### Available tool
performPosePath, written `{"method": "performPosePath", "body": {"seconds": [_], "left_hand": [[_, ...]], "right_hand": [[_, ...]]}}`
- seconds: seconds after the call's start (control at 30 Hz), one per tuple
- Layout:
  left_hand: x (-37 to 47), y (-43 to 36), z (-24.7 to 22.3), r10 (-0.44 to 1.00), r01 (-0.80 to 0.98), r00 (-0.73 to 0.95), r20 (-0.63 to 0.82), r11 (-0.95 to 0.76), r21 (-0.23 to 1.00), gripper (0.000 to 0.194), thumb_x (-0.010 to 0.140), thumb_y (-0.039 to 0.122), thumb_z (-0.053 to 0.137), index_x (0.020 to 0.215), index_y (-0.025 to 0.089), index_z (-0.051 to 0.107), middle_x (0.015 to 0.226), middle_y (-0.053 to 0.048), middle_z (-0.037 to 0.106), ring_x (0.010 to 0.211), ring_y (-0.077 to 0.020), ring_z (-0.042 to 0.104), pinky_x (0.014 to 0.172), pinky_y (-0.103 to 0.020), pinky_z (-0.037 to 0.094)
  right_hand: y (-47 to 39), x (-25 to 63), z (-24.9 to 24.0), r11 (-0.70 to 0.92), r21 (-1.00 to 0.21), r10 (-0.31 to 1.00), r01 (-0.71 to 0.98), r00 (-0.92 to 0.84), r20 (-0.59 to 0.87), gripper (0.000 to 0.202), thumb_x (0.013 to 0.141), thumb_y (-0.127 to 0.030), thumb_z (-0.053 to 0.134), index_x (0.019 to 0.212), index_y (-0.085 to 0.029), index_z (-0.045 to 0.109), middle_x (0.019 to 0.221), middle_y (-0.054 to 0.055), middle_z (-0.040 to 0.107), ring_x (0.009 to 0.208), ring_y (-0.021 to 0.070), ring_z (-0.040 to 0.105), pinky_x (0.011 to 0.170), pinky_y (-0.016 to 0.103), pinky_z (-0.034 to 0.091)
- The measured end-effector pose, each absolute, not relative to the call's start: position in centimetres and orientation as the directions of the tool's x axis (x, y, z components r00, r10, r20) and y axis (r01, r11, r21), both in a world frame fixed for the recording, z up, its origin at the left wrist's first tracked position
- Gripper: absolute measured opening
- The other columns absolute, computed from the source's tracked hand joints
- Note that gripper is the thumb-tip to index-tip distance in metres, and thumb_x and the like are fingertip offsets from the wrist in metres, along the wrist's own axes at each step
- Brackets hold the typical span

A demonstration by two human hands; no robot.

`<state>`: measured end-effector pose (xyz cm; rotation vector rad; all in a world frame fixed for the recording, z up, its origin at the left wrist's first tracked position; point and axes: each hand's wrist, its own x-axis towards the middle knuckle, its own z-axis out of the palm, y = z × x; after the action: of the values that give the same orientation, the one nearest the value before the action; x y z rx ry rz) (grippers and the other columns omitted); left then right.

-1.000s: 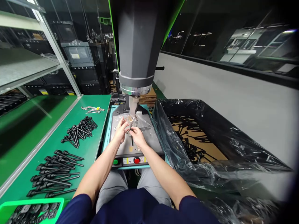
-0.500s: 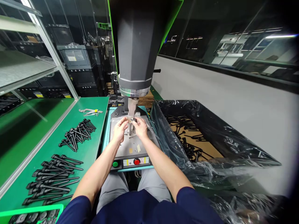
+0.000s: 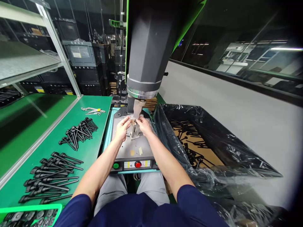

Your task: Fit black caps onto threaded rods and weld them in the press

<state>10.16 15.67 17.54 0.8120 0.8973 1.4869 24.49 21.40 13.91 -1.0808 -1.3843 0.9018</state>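
My left hand [image 3: 123, 127] is at the left side of the metal fixture [image 3: 134, 130], thumb and fingers bent near its top. On the other side my right hand [image 3: 143, 125] has its fingertips pressed together at the fixture's top, on a small dark part too small to make out. Right above both hands hangs the pale metal tip [image 3: 138, 108] of the big grey machine head [image 3: 145, 56]. The fixture stands on the grey machine plate [image 3: 125, 153].
Black threaded parts [image 3: 52, 176] lie in piles on the green table [image 3: 91, 142], with tools [image 3: 92, 110] behind them. A green bin [image 3: 58, 209] is at the lower left. A plastic-lined box [image 3: 236, 145] with black parts stands right. Green [image 3: 115, 165] and red [image 3: 138, 164] buttons face me.
The view has shifted slightly. The dark part that showed between my hands is now mostly hidden at the fixture's top, and my right hand has moved slightly closer over it.
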Motion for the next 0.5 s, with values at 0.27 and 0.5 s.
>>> {"method": "performPosePath", "body": {"seconds": [0.27, 0.5], "left_hand": [[10.1, 15.0, 16.6, 0.991, -0.457, -0.134, 0.013, -0.073, 0.887, 0.048, 0.066, 0.034, 0.081, 0.11, 0.02, 0.072, 0.134, -0.013, 0.063, 0.122, -0.0282, 0.059, 0.099, -0.038, 0.046], [9.0, 13.1, 14.2, 0.981, -0.446, -0.193, 0.016, -0.102, 0.889, 0.045, 0.067, 0.037, 0.081, 0.106, 0.017, 0.073, 0.127, -0.015, 0.066, 0.113, -0.0269, 0.065, 0.095, -0.037, 0.049]], "right_hand": [[20.8, 24.3, 13.7, 0.286, -0.94, 0.951, 0.186, 0.067, 0.303, 0.029, 0.077, -0.041, 0.061, 0.092, -0.018, 0.071, 0.093, 0.005, 0.072, 0.089, 0.0233, 0.063, 0.085, 0.035, 0.048], [17.2, 24.7, 12.0, 0.121, -0.963, 0.98, -0.24, 0.185, 0.077, 0.057, 0.072, -0.057, 0.07, 0.118, -0.022, 0.065, 0.132, 0.01, 0.062, 0.121, 0.0271, 0.057, 0.097, 0.041, 0.047]]}}
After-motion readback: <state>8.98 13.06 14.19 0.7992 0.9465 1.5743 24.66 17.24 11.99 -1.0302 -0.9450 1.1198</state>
